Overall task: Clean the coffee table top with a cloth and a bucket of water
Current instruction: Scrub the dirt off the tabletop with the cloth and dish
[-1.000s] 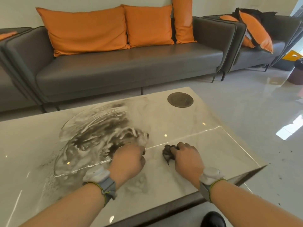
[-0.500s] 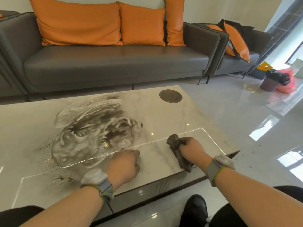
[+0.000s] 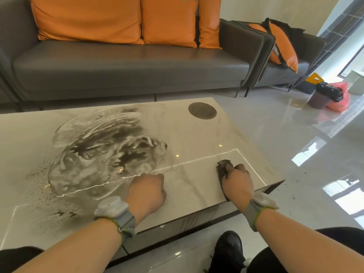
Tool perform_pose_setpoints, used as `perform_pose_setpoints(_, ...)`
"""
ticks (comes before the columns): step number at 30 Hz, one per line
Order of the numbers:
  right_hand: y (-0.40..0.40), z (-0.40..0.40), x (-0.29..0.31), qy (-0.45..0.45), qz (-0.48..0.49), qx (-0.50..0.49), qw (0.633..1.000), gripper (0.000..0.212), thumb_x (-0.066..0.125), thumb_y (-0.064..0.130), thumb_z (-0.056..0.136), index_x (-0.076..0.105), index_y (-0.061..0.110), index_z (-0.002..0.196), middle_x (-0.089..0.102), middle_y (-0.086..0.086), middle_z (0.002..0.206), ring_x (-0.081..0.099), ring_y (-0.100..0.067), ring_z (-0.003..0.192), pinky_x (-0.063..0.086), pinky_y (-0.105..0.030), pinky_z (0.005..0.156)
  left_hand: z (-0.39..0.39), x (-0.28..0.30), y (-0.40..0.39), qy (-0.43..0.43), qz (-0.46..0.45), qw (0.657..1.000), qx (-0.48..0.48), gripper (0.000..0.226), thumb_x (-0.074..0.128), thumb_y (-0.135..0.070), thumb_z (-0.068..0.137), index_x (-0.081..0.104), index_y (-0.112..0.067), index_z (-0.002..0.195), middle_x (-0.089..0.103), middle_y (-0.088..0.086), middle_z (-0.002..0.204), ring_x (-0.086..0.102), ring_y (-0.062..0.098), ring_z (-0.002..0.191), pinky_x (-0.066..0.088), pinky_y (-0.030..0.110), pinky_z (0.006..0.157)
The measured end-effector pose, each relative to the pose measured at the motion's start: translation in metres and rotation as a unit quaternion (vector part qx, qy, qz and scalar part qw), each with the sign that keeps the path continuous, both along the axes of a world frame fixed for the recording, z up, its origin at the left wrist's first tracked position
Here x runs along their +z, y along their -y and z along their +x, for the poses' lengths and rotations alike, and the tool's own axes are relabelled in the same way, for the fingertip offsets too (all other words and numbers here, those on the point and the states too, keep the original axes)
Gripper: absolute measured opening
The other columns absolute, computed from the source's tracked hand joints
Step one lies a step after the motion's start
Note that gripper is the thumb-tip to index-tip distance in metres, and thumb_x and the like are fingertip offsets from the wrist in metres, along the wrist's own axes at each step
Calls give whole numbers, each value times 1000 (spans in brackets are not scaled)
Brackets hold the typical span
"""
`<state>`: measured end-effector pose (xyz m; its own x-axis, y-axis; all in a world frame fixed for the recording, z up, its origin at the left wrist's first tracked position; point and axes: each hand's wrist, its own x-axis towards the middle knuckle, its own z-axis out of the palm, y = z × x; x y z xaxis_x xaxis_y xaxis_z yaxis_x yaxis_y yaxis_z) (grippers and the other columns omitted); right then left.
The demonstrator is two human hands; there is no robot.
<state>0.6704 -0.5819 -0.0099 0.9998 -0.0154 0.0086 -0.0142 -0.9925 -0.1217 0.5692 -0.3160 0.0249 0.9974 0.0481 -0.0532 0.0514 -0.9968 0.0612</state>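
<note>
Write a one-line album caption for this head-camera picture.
Right hand presses a dark crumpled cloth on the glossy marble-patterned coffee table; left hand rests fisted beside it.

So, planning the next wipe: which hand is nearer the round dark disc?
Right hand, below the disc, slightly right. Left hand sits farther down-left.

Marble-patterned coffee-table surface point(image 3: 197, 134) in front of a grey sofa point(image 3: 128, 69) with orange cushions point(image 3: 86, 18). Right hand point(image 3: 237, 182) clenched around a dark cloth point(image 3: 223, 168), pressed onto the surface near its right front corner. Left hand point(image 3: 146, 191) fisted, resting on the surface left of the cloth. Dark round inlay point(image 3: 202, 110) at the far right corner.
</note>
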Motion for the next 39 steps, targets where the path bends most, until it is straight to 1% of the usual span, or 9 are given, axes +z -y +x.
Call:
perform_pose_setpoints(6,-10,59,-7,28,-17,23,999,42,46,19,93,55,29,133,50,-9,113,50,-32,103,49,-36,83,2,-1,11,39,19,999,13,14,51,-28,86,57,-17,93,41,-3,63,39,25,64,11,31,46)
perform_pose_setpoints(9,-15,102,-5,31,-13,44,998,43,45,22,95,50,28,138,52,-12,117,52,-35,105,50,-39,86,2,-4,11,48,18,999,-7,26,75,-24,60,49,-18,61,47,0,44,21,22,46,-5,25,50)
perform_pose_setpoints(13,-21,145,-4,36,4,1,999,46,45,18,97,44,15,142,52,-14,127,50,-35,115,45,-41,90,3,-10,9,75,30,997,-22,36,81,-22,48,45,-20,52,41,-1,39,19,20,42,8,26,48)
perform_pose_setpoints(18,-42,154,-7,13,-3,-5,1000,39,47,18,93,54,17,132,48,-13,124,47,-35,112,44,-41,94,-2,-32,-7,86,3,996,-40,11,67,-21,63,57,-21,67,36,-6,48,49,19,50,28,27,50)
perform_pose_setpoints(22,-78,128,-8,29,39,102,994,46,50,16,91,55,26,135,51,-8,130,47,-33,114,43,-39,97,-4,-35,-11,98,-8,994,-43,13,66,-19,64,64,-22,76,51,-8,53,54,19,57,42,29,53)
perform_pose_setpoints(27,-102,69,-16,55,78,252,963,46,52,15,88,61,24,132,58,-8,124,52,-34,106,46,-41,92,-2,-23,-6,68,36,997,-29,19,72,-15,54,62,-20,69,49,-4,50,54,20,54,31,28,52)
perform_pose_setpoints(30,-96,40,-15,62,69,301,949,46,53,14,87,61,20,132,60,-8,121,54,-35,101,48,-43,88,-1,-14,-5,62,22,998,-13,20,57,-15,76,63,-17,94,61,5,73,59,27,73,27,31,60)
perform_pose_setpoints(32,-88,18,-14,68,63,316,944,46,54,13,86,61,19,131,60,-8,119,54,-34,98,49,-44,86,-1,-12,-5,59,16,998,-2,27,49,-16,83,61,-17,107,62,10,86,59,31,80,28,32,61)
perform_pose_setpoints(39,-78,-54,-17,80,46,288,953,43,59,16,83,62,14,125,60,-12,105,57,-33,82,54,-39,62,-6,-14,-5,49,6,999,-5,35,49,-16,83,61,-18,116,65,12,88,62,33,78,35,30,57)
